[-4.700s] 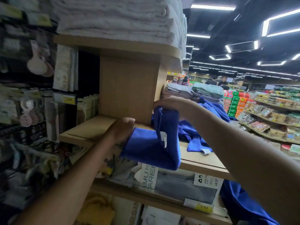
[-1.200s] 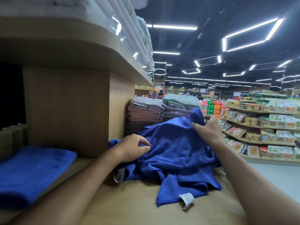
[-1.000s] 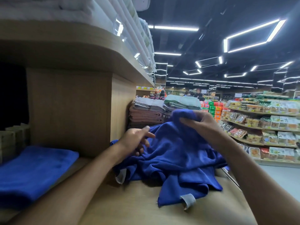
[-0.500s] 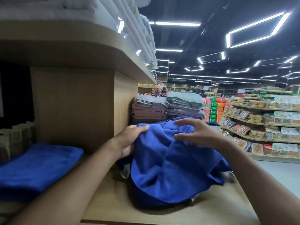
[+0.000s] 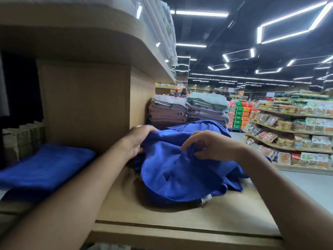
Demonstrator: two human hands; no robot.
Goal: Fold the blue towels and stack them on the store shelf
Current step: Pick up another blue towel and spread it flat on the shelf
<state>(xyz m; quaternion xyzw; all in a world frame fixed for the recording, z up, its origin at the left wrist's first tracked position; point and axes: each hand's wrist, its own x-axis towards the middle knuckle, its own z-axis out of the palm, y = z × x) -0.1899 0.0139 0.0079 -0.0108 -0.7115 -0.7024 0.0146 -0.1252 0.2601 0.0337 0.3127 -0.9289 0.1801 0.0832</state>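
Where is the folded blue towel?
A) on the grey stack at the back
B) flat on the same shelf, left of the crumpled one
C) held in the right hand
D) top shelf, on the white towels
B: the folded blue towel lies flat on the shelf, left of the crumpled blue towel, which the left hand and right hand both grip.

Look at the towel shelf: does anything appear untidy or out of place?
The crumpled blue towel on the shelf lies in a heap, gripped by the left hand and right hand, unlike the folded blue towel flat at left and the neat towel stacks behind.
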